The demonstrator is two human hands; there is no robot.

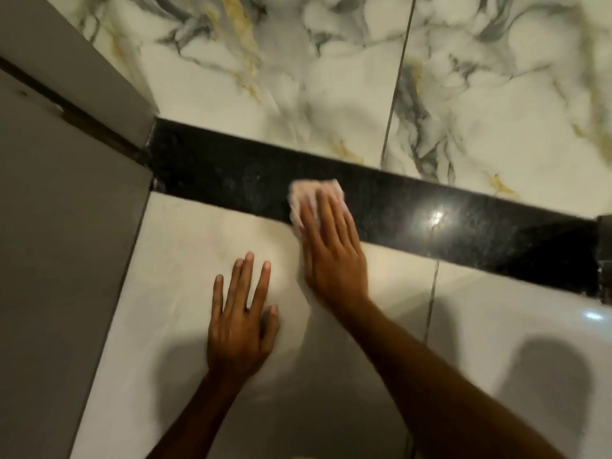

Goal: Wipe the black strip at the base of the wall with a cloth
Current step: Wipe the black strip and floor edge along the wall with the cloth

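Pressing flat on a pale cloth (314, 197), the right hand (334, 250) has its fingers (326, 210) stretched out and close together, pinning the cloth against the black strip (463, 223) rather than gripping it. Cloth sits on the strip roughly midway along its visible run, its lower left edge hanging over onto the floor tile (205, 240). Most of the cloth is hidden under the fingers; only the top and left margins show, blurred.

Left hand (241, 326) lies palm down on the same pale floor tile, fingers spread wide, holding nothing, just beside the right wrist and clear of the strip.

Strip is glossy speckled black stone, a bright light reflection to the right of the cloth. Above it, marble-patterned wall tile (298, 77) with grey and gold veining and a vertical grout joint. At the strip's left end, a grey door frame (66, 193); at its right end, a dark object at the picture's edge, not identifiable.
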